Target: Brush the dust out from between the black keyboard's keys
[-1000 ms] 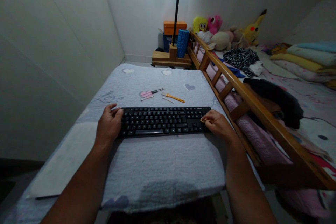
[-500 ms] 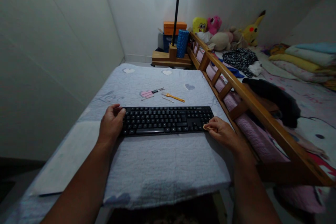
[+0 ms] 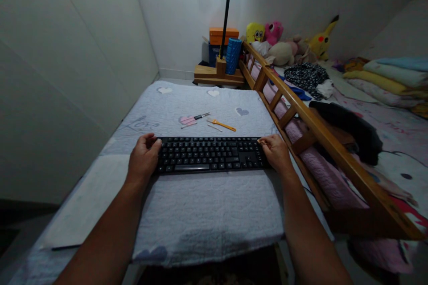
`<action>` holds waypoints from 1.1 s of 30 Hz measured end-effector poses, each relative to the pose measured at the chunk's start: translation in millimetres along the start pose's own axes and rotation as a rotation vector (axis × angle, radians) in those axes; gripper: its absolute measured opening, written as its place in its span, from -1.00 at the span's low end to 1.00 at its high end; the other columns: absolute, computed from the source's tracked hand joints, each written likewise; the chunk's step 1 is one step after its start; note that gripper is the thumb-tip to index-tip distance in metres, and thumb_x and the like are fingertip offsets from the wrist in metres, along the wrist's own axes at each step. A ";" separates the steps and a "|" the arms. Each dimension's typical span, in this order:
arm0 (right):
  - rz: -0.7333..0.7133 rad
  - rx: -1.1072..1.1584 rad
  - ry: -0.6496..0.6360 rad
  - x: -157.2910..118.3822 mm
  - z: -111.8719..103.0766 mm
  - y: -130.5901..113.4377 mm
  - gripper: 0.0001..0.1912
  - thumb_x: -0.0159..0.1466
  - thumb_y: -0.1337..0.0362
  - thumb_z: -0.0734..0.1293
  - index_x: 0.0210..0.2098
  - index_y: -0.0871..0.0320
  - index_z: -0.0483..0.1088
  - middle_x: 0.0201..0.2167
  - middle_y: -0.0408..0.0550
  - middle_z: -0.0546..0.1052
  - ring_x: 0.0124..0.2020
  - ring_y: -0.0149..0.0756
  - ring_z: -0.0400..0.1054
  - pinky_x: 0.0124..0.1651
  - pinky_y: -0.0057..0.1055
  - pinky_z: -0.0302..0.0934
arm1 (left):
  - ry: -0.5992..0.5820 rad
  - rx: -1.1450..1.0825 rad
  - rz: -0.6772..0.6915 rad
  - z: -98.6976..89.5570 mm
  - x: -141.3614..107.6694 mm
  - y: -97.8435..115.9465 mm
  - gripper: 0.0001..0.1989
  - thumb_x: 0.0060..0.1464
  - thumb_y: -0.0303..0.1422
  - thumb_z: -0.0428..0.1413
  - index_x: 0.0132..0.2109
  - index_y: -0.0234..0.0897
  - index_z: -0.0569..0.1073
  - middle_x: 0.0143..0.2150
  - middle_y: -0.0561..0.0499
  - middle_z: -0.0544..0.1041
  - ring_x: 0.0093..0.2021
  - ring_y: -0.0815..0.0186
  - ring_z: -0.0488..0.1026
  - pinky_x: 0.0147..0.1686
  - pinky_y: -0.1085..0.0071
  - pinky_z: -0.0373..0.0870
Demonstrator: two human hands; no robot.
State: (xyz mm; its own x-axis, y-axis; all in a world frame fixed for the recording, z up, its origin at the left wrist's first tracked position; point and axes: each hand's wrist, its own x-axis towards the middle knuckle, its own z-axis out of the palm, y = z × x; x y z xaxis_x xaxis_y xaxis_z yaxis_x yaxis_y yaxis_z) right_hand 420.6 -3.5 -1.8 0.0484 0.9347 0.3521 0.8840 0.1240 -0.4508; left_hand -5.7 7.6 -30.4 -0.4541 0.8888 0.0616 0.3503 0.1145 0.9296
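Observation:
A black keyboard (image 3: 203,153) lies flat on the light blue quilted cover (image 3: 214,209). My left hand (image 3: 144,153) is closed round the keyboard's left end, thumb on its top corner. Over the number keys at the upper right, my right hand (image 3: 274,151) pinches a small tan piece, perhaps cloth, mostly hidden by the fingers. Beyond the keyboard lie an orange brush (image 3: 224,125), a tool with a black handle part (image 3: 198,117) and thin swabs (image 3: 214,128).
A wooden bed rail (image 3: 307,120) runs along the right side, with a bed of clothes and plush toys (image 3: 282,52) behind it. A white board (image 3: 87,200) lies at the left. Boxes (image 3: 223,34) and a blue roller (image 3: 233,55) stand at the back.
My right hand has moved up, away from me, from the keyboard's lower right part to its upper right corner, still pinching the tan piece. My left hand has stayed at the left end.

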 end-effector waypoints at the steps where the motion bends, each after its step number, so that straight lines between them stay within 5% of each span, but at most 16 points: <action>1: -0.004 -0.011 0.000 -1.0 2.2 0.6 -0.75 0.32 0.33 0.25 -0.22 0.15 0.60 -0.23 0.06 0.52 -0.16 -0.16 0.43 -0.01 -0.25 0.31 | -0.002 -0.004 -0.003 0.0 -0.1 0.3 -0.52 0.06 -0.09 0.19 0.09 -0.19 0.45 0.07 -0.17 0.55 0.09 0.04 0.50 0.23 0.03 0.33; 12: 0.007 -0.098 -0.236 -24.6 -28.6 -4.0 -0.74 0.30 0.44 0.28 -0.18 0.14 0.62 -0.21 0.02 0.55 -0.17 -0.26 0.45 -0.03 -0.39 0.29 | -0.008 0.066 -0.010 -1.6 -1.5 5.8 -0.55 0.06 -0.13 0.18 0.08 -0.17 0.45 0.08 -0.14 0.56 0.11 0.05 0.50 0.24 0.07 0.34; 26: 0.023 -0.024 -0.407 -47.0 -51.7 -1.7 -0.77 0.33 0.34 0.30 -0.27 0.11 0.63 -0.24 -0.01 0.58 -0.20 -0.26 0.48 -0.10 -0.42 0.29 | -0.010 0.085 -0.007 -0.9 -0.1 4.0 -0.54 0.05 -0.11 0.18 0.08 -0.16 0.45 0.08 -0.14 0.56 0.12 0.03 0.51 0.24 0.05 0.34; 33: 0.030 -0.064 -0.191 -9.0 -31.6 2.8 -0.78 0.35 0.33 0.30 -0.18 0.15 0.62 -0.20 0.03 0.58 -0.14 -0.23 0.46 -0.01 -0.38 0.26 | -0.016 0.082 0.001 -0.1 -1.1 2.8 -0.52 0.05 -0.11 0.18 0.09 -0.18 0.44 0.11 -0.16 0.55 0.15 0.03 0.50 0.26 0.04 0.33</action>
State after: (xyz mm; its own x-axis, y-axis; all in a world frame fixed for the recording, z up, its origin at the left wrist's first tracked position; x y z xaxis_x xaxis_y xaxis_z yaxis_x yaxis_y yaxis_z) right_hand 437.3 -22.1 19.7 -0.0083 0.9846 0.1747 0.9117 0.0792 -0.4032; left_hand -4.3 6.9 -27.8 -0.4410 0.8957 0.0566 0.4168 0.1485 0.8968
